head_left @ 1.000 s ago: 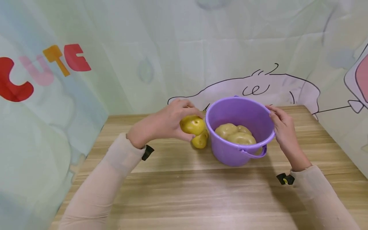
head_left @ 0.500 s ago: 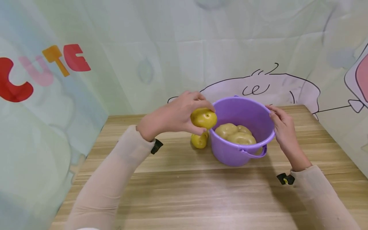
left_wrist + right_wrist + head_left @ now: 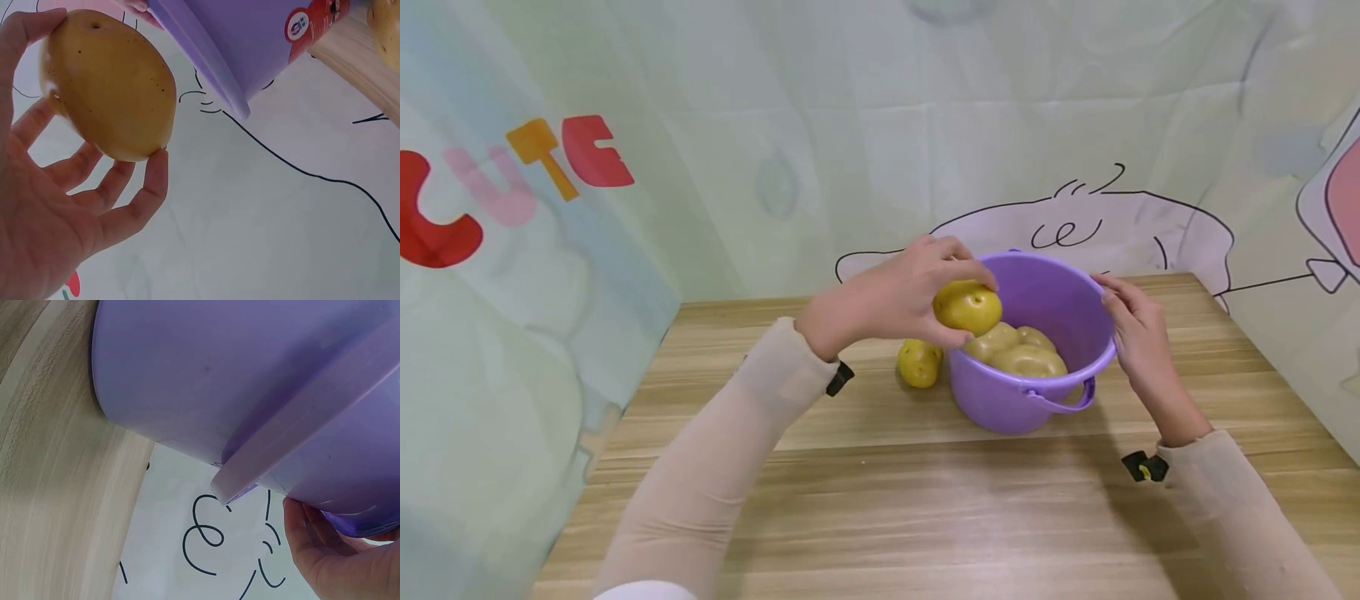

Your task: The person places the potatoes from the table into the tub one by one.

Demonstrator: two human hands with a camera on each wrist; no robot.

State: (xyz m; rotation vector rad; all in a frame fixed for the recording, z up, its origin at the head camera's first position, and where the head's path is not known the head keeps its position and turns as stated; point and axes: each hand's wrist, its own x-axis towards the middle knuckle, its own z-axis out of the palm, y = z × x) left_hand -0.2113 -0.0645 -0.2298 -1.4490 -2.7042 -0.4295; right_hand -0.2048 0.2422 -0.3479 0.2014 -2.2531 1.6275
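My left hand (image 3: pixel 910 292) holds a yellow potato (image 3: pixel 968 308) over the left rim of a purple bucket (image 3: pixel 1000 408). In the left wrist view, the thumb and fingertips of that hand (image 3: pixel 56 219) grip the potato (image 3: pixel 109 84) around its edges, a gap away from the palm. Inside the bucket lie several paler potatoes (image 3: pixel 1030 361). Another yellow potato (image 3: pixel 919 365) sits on the table just left of the bucket. On the opposite side, my right hand (image 3: pixel 1142 337) grips the bucket's right rim; the right wrist view shows this hand (image 3: pixel 350 565) at the rim's edge.
The bucket's handle (image 3: pixel 1067 406) hangs down at its front right. Under everything is a wood-grain table (image 3: pixel 880 517). Behind it and to the left hangs a printed cloth backdrop (image 3: pixel 760 125) with coloured letters and line drawings.
My left hand has lifted the potato and carried it rightward, from beside the bucket to over its left rim. The other yellow potato is now more exposed. The right hand has stayed on the rim.
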